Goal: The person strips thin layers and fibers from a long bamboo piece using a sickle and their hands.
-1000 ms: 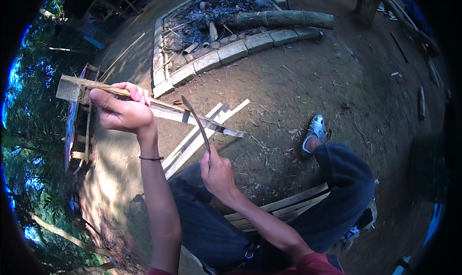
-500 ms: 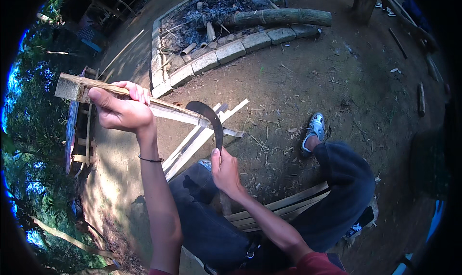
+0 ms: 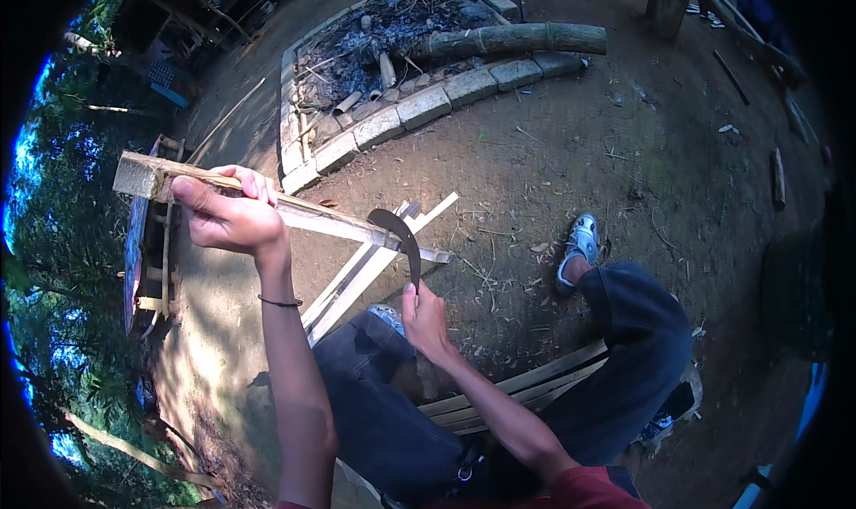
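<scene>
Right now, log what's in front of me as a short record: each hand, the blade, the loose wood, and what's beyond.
Left hand: grips a long wooden strip near its thick end
Right hand: holds a curved knife
Blade position: crosses the strip toward its far end; exact contact unclear
Loose wood: pale strips on the ground, beneath the held one
Beyond: block-edged fire pit, thick bamboo pole lying across its edge
</scene>
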The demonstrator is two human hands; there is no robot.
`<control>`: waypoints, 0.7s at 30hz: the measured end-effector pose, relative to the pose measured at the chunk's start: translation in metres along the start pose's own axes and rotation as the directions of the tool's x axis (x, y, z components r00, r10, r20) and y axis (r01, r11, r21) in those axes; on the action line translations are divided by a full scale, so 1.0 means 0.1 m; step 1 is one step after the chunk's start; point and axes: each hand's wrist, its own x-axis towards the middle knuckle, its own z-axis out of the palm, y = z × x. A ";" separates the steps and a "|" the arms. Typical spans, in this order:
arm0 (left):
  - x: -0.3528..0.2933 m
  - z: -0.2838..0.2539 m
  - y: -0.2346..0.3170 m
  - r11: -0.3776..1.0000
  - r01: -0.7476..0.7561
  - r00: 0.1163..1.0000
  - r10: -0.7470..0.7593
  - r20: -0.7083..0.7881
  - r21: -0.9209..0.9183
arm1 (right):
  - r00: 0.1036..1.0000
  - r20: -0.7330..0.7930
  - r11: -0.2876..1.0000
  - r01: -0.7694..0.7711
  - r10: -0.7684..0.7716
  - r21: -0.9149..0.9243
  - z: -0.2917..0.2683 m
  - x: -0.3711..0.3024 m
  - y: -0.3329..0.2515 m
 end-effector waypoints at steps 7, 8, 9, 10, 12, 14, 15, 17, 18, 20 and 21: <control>-0.03 0.07 -0.01 0.999 0.036 0.999 -0.036 0.015 -0.008 | 0.995 0.095 0.995 0.005 -0.015 0.102 -0.20 -0.10 -0.61; -0.04 0.08 -0.01 0.999 0.043 0.999 -0.043 0.021 -0.009 | 0.995 0.084 0.996 0.052 -0.057 0.066 -0.17 -0.11 -0.61; -0.05 0.07 -0.01 0.999 0.046 0.999 -0.046 0.022 -0.006 | 0.992 0.076 0.995 0.097 -0.099 0.031 -0.13 -0.12 -0.59; -0.04 0.06 0.03 0.999 0.040 0.999 -0.040 0.022 -0.002 | 0.987 0.074 0.990 0.144 -0.144 0.001 -0.07 -0.15 -0.59; -0.09 0.15 0.04 0.999 0.048 0.999 -0.047 0.025 -0.018 | 0.980 -0.025 0.974 0.192 -0.197 -0.122 0.02 -0.11 -0.14; -0.15 0.19 0.04 0.998 0.066 0.997 -0.065 0.038 -0.013 | 0.996 -0.074 0.953 0.023 -0.048 -0.303 0.01 0.04 0.54; -0.09 0.14 0.09 0.999 0.045 0.998 -0.045 0.042 0.000 | 0.999 -0.041 0.958 0.021 -0.034 -0.285 -0.01 0.05 0.61; -0.12 0.10 0.08 1.000 0.020 0.998 -0.019 0.054 -0.009 | 1.000 0.013 0.962 0.000 0.004 -0.273 -0.17 0.06 0.66; -0.07 0.12 0.08 1.000 0.010 0.998 -0.010 0.062 -0.007 | 0.999 -0.021 0.978 0.025 -0.030 -0.205 -0.14 0.17 0.66; -0.04 0.19 0.03 0.998 0.045 0.996 -0.041 0.080 -0.047 | 0.995 -0.086 0.995 0.049 -0.057 -0.088 -0.18 0.29 0.50; -0.09 0.17 0.01 0.998 0.045 0.995 -0.042 0.092 -0.034 | 0.996 -0.055 0.993 -0.070 0.075 0.100 -0.13 0.22 0.61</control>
